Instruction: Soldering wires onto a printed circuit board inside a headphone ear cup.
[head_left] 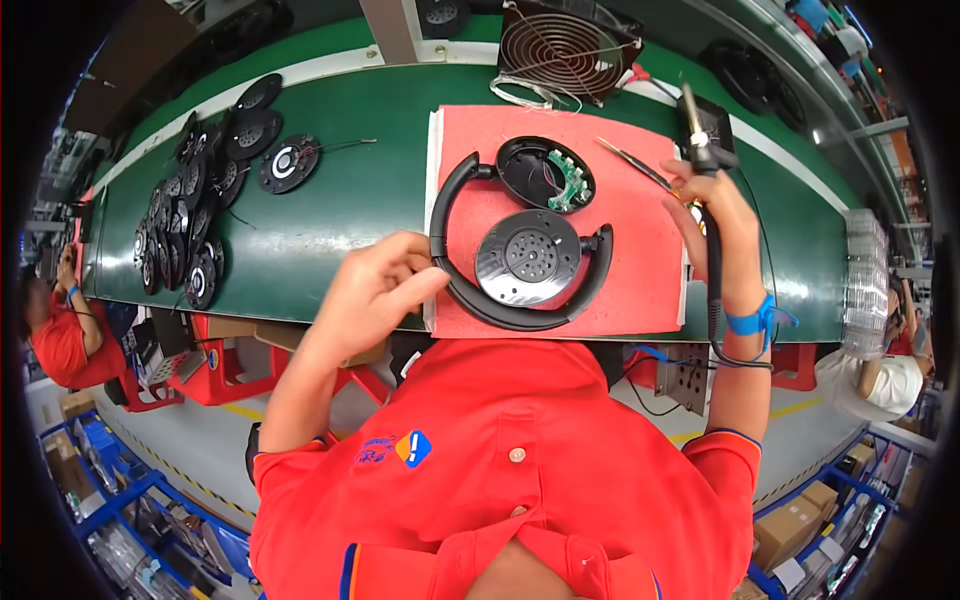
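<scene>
Left hand [375, 290] sits at the near-left edge of the red mat [640, 290], fingers curled in and pinching the black headband [440, 215] of the headphones where it curves down the mat's left side. Right hand [715, 215] is up at the mat's right edge, closed around the soldering iron [697, 130], whose tip points up and away; its cable runs down past the blue wrist strap [752, 322].

On the mat, the headphones lie flat — one earcup [545, 173] open at the top with a green circuit board [573, 180] showing, the other, a round perforated cup [528, 257], just below it inside the band's arc. A thin pair of tweezers [632, 163] lies diagonally on the mat between the open cup and the right hand, close to both.

Beyond the mat's far edge stands a wire-grilled fan [562, 50]. Well off to the left — a heap of black speaker discs [195, 210] on the green conveyor belt [340, 200], with bare belt between heap and mat. Stacked clear trays [866, 280] sit at the far right. Another person in red [62, 335] works at the left end.
</scene>
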